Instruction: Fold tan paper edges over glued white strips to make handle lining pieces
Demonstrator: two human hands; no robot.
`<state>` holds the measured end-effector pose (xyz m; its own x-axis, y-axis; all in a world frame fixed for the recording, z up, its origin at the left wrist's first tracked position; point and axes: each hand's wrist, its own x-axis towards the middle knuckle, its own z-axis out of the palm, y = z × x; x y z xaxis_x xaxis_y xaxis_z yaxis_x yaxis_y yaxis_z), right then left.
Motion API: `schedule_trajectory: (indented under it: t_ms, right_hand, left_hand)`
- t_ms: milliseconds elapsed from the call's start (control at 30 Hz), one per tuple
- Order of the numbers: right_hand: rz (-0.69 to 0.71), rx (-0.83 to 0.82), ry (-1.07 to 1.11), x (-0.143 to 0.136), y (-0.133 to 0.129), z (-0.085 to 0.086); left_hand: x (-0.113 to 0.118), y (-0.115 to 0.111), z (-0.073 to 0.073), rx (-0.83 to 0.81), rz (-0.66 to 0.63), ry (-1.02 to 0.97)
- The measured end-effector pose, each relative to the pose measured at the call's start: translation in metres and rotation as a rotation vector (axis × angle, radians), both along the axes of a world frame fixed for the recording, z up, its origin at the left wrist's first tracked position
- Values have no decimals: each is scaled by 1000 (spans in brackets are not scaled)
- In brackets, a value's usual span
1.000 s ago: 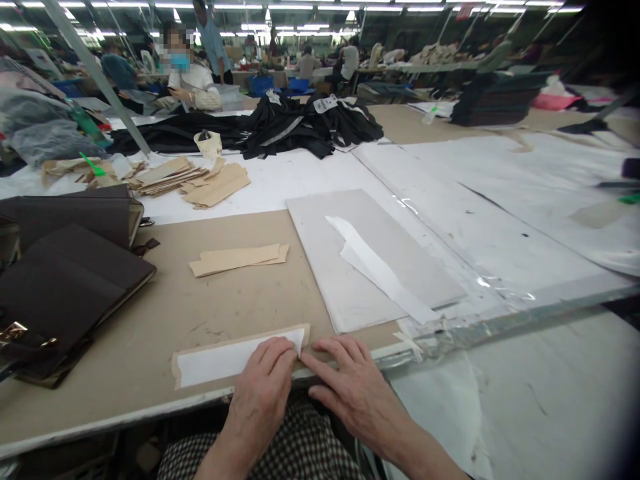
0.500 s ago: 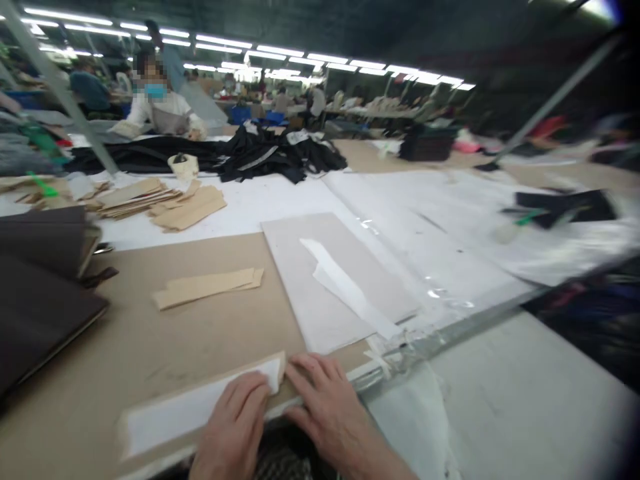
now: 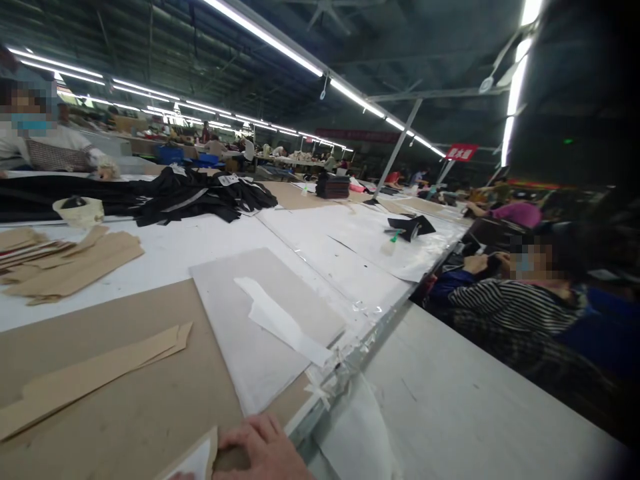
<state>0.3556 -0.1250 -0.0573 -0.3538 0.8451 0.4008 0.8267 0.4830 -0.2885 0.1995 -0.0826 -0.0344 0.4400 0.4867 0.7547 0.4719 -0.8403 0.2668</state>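
Observation:
At the bottom edge, my right hand (image 3: pixel 265 448) rests on the brown board, thumb and forefinger apart with bare board between them. Its fingertips come up against the end of a tan strip with a white layer on top (image 3: pixel 200 460); most of that strip is cut off by the frame. Only a fingertip of my left hand (image 3: pixel 181 476) shows, on the white layer; the rest is out of view. Further up lie two overlapping tan strips (image 3: pixel 100 373). A white cut piece (image 3: pixel 283 323) lies on a pale grey sheet (image 3: pixel 220 293).
Tan pieces (image 3: pixel 95 267) are heaped at the left, near a cream container (image 3: pixel 80 212) and black fabric (image 3: pixel 200 193). A brush with a green handle (image 3: pixel 391 244) lies farther right. A seated person in a striped top (image 3: pixel 505 303) works at the right; another person (image 3: pixel 55 150) stands opposite.
The view has swung up and to the right, so my hands and the tan strip sit lower in the frame. My left hand has almost left the picture. My right hand stays by the strip's end.

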Motion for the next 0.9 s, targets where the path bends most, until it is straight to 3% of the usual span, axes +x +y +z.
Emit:
schedule_trajectory:
  t_ms: [67, 133, 200, 300, 433, 900]
  right_hand:
    - [193, -42, -31, 5, -11, 28]
    - [160, -171, -3, 10, -20, 52]
    - [152, -223, 23, 15, -24, 63]
    - [217, -229, 28, 18, -22, 58]
    - [244, -227, -6, 18, -21, 50]
    - [242, -196, -108, 15, -13, 57]
  left_hand:
    - [-23, -12, -4, -18, 19, 48]
    - [-50, -34, -2, -85, 82, 115]
    - [-67, -55, 5, -184, 144, 196]
    - [-71, -70, 17, -332, 171, 291]
    - [-65, -70, 24, -415, 154, 329]
    - [-64, -71, 20, -350, 168, 302]
